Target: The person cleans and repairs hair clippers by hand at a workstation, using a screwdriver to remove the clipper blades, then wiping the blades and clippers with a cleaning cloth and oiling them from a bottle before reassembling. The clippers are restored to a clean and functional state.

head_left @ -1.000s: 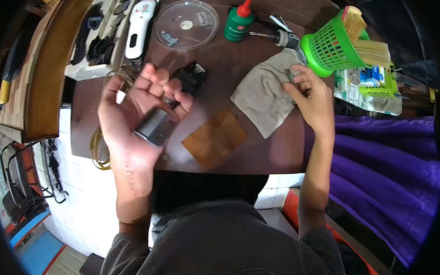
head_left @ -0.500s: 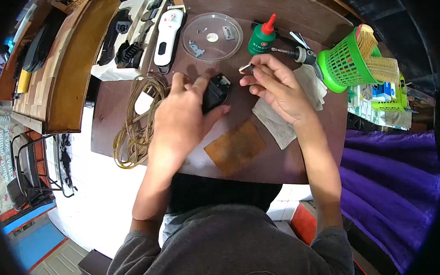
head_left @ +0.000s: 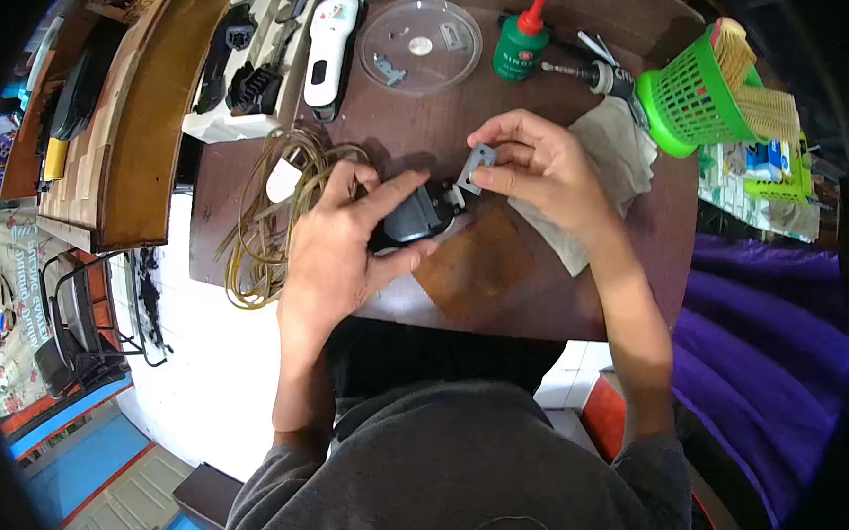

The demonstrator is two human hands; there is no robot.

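My left hand (head_left: 333,241) is closed around a black hair clipper (head_left: 413,220) that lies low over the table, its bare head pointing right. Between the thumb and fingers of my right hand (head_left: 545,170) is a flat grey metal clipper blade (head_left: 477,171) with holes in it. The blade's lower edge comes right up to the clipper's head. Just below the clipper lies a brown cloth with a zigzag edge (head_left: 477,267), and a coiled cord (head_left: 253,239) rests left of my left hand.
A clear round dish (head_left: 477,59) with small metal parts sits at the back, between a white clipper (head_left: 331,46) and a green oil bottle (head_left: 519,51). Rightward are a screwdriver (head_left: 572,71), a pale rag (head_left: 618,148) and a green basket (head_left: 692,102) of brushes.
My right hand has turned the blade so its flat face shows and brought it close to the clipper. My left hand has swung the clipper's head round to the right.
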